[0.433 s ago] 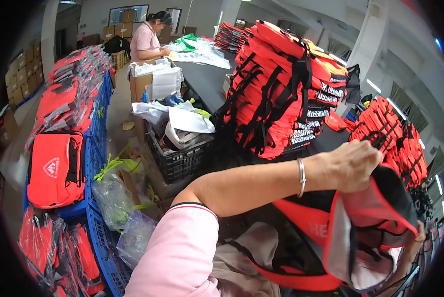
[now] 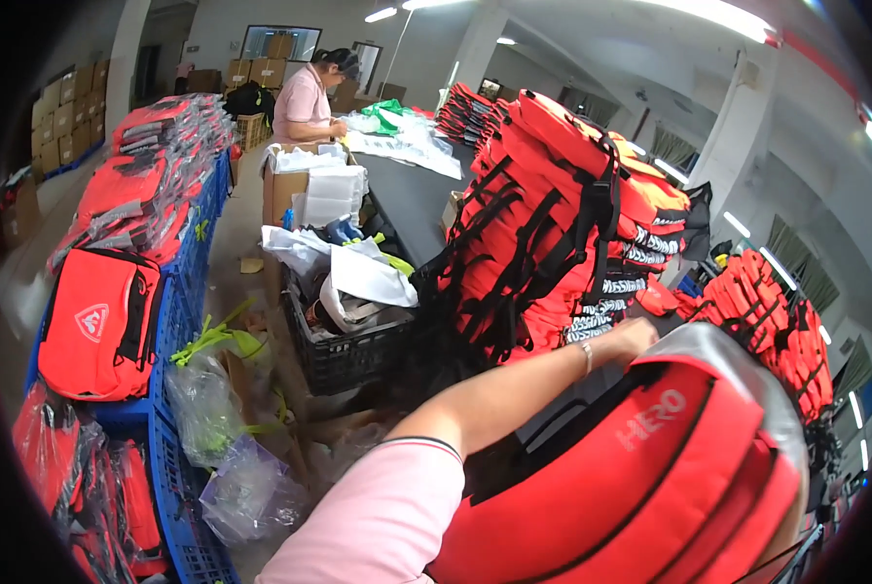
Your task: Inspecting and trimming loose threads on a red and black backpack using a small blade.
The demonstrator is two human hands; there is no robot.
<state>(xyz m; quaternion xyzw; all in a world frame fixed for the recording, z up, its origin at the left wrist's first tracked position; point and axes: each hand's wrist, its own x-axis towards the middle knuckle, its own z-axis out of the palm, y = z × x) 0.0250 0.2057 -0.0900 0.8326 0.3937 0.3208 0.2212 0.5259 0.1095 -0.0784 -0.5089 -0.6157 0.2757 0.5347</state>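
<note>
A large red backpack (image 2: 601, 496) with dark seams and grey lettering fills the lower right, tilted, its grey inside fabric turned up along the far edge. My left hand (image 2: 636, 338) is closed at the upper edge of this backpack, the arm reaching across from the lower middle. A metal bracelet is on that wrist. My right hand is hidden behind the backpack. Just beyond my left hand stands a tall stack of red backpacks (image 2: 543, 224) with black straps.
A black crate (image 2: 344, 358) of white and grey scraps stands left of the dark table (image 2: 407, 180). Blue crates (image 2: 178, 467) at left carry plastic-wrapped red bags and one unwrapped red backpack (image 2: 100, 326). A co-worker (image 2: 308, 102) stands at the far table. More red bags (image 2: 757, 302) are piled right.
The backpack has turned from showing its open inside to showing its red lettered outside. My left hand has moved left and lower. My right hand, partly visible before, is now out of sight.
</note>
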